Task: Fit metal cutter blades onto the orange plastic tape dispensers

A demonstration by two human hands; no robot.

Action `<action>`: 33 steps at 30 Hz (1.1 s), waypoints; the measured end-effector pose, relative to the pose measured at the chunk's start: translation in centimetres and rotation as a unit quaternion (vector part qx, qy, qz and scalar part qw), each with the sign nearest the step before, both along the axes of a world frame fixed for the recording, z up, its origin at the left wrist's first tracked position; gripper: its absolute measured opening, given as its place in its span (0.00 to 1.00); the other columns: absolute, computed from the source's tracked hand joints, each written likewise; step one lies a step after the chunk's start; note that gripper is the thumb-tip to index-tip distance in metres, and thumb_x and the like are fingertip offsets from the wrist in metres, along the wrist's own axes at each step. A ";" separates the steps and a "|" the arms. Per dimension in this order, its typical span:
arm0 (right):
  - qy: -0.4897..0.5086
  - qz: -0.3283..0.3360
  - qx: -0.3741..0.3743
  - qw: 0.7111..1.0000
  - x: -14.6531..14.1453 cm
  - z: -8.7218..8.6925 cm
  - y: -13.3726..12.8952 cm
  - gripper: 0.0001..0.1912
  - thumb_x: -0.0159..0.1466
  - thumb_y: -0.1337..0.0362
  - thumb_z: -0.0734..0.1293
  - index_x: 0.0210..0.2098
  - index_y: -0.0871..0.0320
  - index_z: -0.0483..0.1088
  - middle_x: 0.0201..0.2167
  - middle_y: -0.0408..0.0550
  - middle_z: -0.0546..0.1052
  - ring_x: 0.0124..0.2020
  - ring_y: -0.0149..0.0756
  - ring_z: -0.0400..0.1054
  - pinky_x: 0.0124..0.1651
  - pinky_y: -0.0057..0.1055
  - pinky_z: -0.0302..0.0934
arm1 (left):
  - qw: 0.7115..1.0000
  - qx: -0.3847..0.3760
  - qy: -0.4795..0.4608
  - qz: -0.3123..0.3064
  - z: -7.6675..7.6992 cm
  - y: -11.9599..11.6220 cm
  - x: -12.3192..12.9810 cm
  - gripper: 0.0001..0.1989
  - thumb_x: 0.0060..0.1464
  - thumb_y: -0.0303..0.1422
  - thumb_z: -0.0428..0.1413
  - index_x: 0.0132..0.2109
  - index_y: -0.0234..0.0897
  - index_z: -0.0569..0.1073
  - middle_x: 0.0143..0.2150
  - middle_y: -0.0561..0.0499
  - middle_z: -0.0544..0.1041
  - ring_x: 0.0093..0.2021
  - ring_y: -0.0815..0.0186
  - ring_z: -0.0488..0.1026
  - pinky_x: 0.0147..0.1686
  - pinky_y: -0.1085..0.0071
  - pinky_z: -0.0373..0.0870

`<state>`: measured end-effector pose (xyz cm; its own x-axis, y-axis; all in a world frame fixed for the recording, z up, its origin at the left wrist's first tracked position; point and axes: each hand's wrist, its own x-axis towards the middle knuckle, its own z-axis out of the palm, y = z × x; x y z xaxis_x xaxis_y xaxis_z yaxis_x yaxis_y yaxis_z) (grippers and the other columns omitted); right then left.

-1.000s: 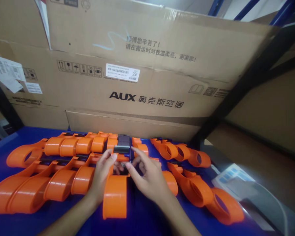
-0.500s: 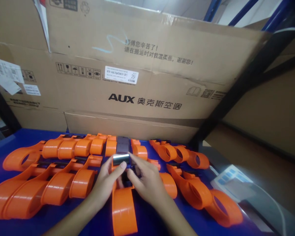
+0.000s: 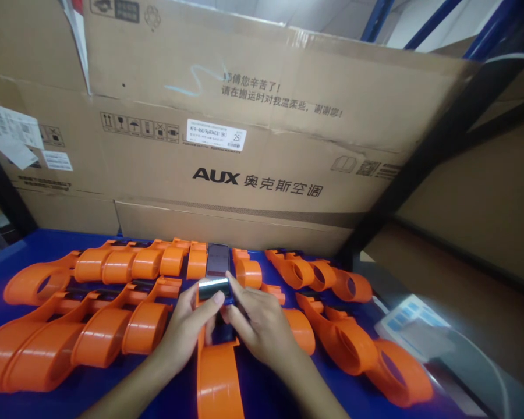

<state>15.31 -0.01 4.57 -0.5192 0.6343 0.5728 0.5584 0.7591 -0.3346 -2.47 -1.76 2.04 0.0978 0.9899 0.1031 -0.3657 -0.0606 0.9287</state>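
Observation:
Between my hands, near the middle of the blue surface, is an orange tape dispenser (image 3: 220,378) with a dark part and a silver toothed edge (image 3: 213,286) at its top. My left hand (image 3: 187,323) grips it from the left, its thumb pressed on the dark part just below the teeth. From the right, my right hand (image 3: 259,320) holds the side of the same piece with its fingers bent around it. A dark phone-like object (image 3: 218,259) lies directly beyond my fingertips. The undersides of both hands' grips are hidden.
Rows of orange dispensers (image 3: 102,334) lie on the left of the blue surface (image 3: 157,401), with several more (image 3: 349,343) on the right. A large cardboard box (image 3: 262,145) stands behind. A white-and-blue packet (image 3: 413,326) and a cable are at the right.
The held dispenser has shifted slightly down toward me, and its toothed edge shows more brightly. Both hands keep their hold, with only small finger movements.

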 end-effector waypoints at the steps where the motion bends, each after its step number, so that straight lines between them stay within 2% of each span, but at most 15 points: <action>1: 0.000 0.003 -0.001 1.000 0.0 0.0 0.0 0.32 0.75 0.61 0.59 0.75 0.61 0.52 0.34 0.50 0.81 0.31 0.39 0.75 0.36 0.33 0.69 | 1.000 0.001 0.000 -0.004 0.0 0.0 0.0 0.14 0.60 0.45 0.63 0.38 0.38 0.75 0.15 0.58 0.69 0.15 0.74 0.60 0.21 0.76 0.58; 24: -0.005 0.017 0.000 1.000 0.2 0.5 0.0 0.32 0.75 0.61 0.59 0.75 0.59 0.50 0.33 0.49 0.82 0.30 0.37 0.75 0.35 0.31 0.69 | 0.999 0.001 -0.004 -0.035 0.0 0.6 -0.4 0.15 0.59 0.45 0.64 0.39 0.37 0.75 0.17 0.57 0.72 0.15 0.73 0.62 0.19 0.76 0.58; 33: -0.014 0.012 0.014 1.000 0.3 0.5 0.0 0.32 0.75 0.61 0.59 0.75 0.59 0.51 0.34 0.50 0.82 0.30 0.37 0.76 0.35 0.30 0.69 | 0.999 -0.019 -0.007 -0.026 -0.1 0.6 -0.3 0.17 0.56 0.46 0.65 0.41 0.37 0.75 0.17 0.57 0.72 0.15 0.72 0.62 0.19 0.76 0.58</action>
<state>15.64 -0.01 5.04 -0.5500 0.6060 0.5746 0.5494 0.7808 -0.2975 -2.75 -1.18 1.90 0.1475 0.9868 0.0668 -0.3809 -0.0057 0.9246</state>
